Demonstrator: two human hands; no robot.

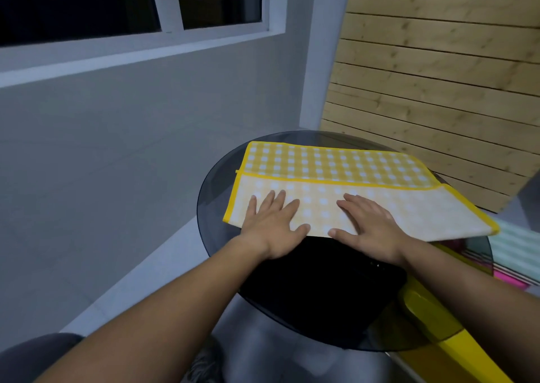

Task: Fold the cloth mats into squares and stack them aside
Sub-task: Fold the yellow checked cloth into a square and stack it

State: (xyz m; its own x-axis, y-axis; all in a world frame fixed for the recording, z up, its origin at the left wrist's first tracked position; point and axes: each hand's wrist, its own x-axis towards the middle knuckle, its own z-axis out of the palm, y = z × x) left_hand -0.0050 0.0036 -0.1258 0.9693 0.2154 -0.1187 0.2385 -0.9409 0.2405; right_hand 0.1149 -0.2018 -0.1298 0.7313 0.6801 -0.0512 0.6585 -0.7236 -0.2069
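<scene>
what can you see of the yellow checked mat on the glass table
The yellow checked mat looks like thin cloth with a solid yellow border. Its near part is folded over, showing a paler underside. It lies flat on the round glass table, its right corner overhanging the rim. The left hand and right hand press flat on the folded part.

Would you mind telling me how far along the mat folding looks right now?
One fold looks done: the yellow checked mat on the glass table has its near part turned over, pale underside up. In hand: left hand and right hand press that flap flat. Left: folding it square and stacking it aside.
</scene>
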